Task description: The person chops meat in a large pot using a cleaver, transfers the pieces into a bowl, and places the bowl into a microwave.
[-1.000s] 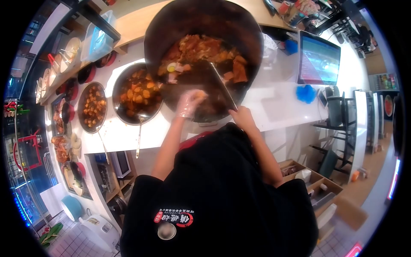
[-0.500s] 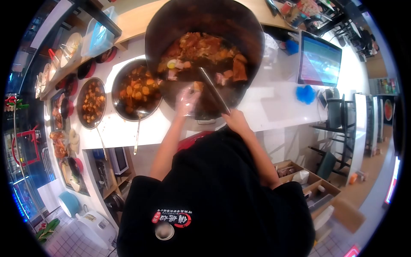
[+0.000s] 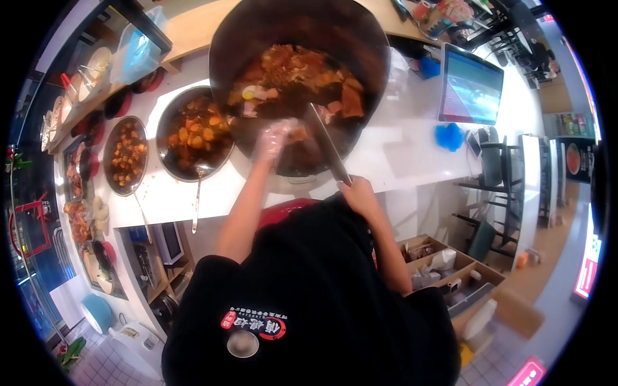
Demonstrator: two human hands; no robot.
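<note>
A large dark pot (image 3: 376, 71) holds brown chunks of braised meat (image 3: 283, 64) and some paler pieces. My left hand (image 3: 275, 140), in a clear plastic glove, reaches over its near side with fingers closed on a small brown piece of meat (image 3: 299, 134). My right hand (image 3: 358, 195) is bare and grips the handle end of a long knife (image 3: 329, 143). The blade slants up and left over the pot, its tip just right of the meat piece. What lies under the meat piece is too dark to make out.
Two pans of stewed chunks, one nearer (image 3: 166, 145) and one farther left (image 3: 111, 174), stand on the white counter (image 3: 412, 161), handles toward me. A screen (image 3: 472, 83) and a blue crumpled item (image 3: 449, 137) are on the right. Below sits a divided wooden drawer (image 3: 450, 257).
The whole view has shifted slightly left. The knife blade is turned so more of its flat side shows. Both hands keep about the same places at the pot.
</note>
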